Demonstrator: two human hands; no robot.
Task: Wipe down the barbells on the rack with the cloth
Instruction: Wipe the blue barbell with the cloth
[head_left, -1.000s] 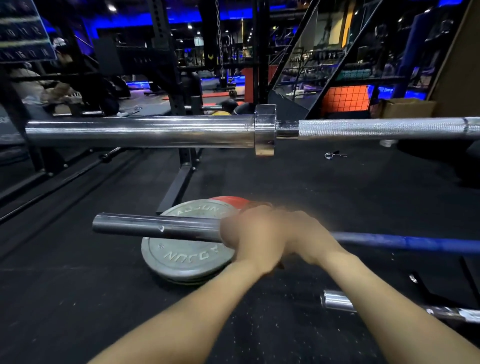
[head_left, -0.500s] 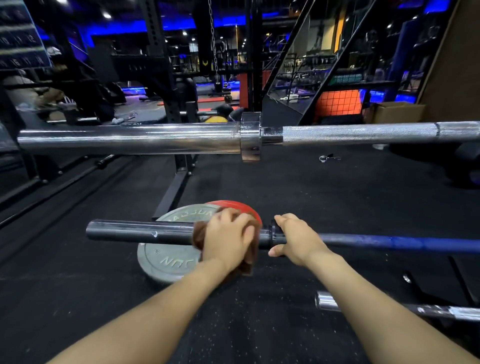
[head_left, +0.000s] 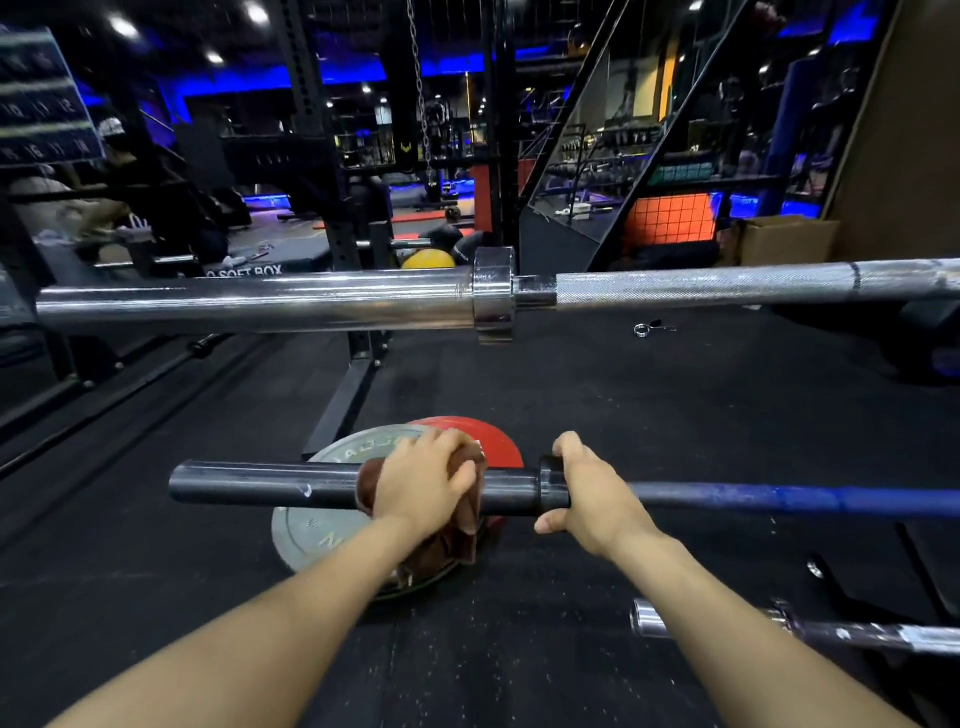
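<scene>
Barbell (head_left: 270, 484), dark sleeve, mid-height, near | left hand (head_left: 423, 480) fingers curled over brown cloth (head_left: 457, 540), soft, wrapping the sleeve | right hand (head_left: 592, 499) grips the collar | likely heavy, rigid, smooth; steady at collar.

Floor plates (head_left: 311, 535) — cardboard box (head_left: 782, 240)

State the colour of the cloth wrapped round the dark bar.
Brown; the cloth shows best in the head view.

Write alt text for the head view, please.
The left hand grips a brown cloth around the black sleeve of a blue-shafted barbell, the right hand holding its collar. A chrome barbell hangs above.
</scene>
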